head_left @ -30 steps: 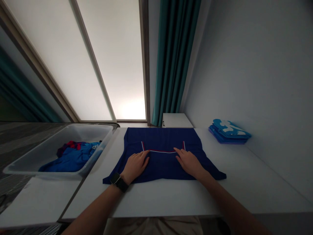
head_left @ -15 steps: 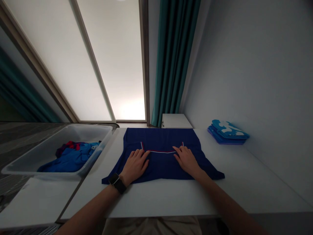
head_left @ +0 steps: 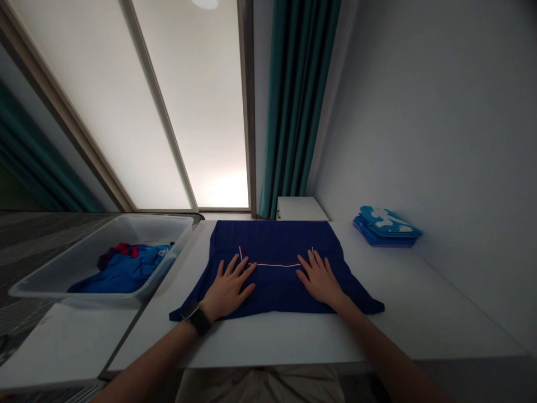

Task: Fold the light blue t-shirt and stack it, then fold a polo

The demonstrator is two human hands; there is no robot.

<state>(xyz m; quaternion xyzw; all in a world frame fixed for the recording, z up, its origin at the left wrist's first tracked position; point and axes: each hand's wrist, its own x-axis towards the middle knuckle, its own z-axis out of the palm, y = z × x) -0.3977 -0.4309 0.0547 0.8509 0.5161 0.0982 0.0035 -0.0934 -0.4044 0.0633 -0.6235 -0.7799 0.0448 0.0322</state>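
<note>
Head view: the left hand rests, fingers spread, on a navy shirt lying across the white table; its cloth should handle light, limp and unbreakable, best held by the near corners; the right hand rests spread likewise.

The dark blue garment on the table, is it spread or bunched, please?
Spread: the garment lies flat and wide across the table, left hand and right hand on top.

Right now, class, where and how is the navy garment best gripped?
Probably left hand on the near left corner, right hand on the near right corner, each from its outer side: the navy garment lies flat and both corners jut outward.
</note>
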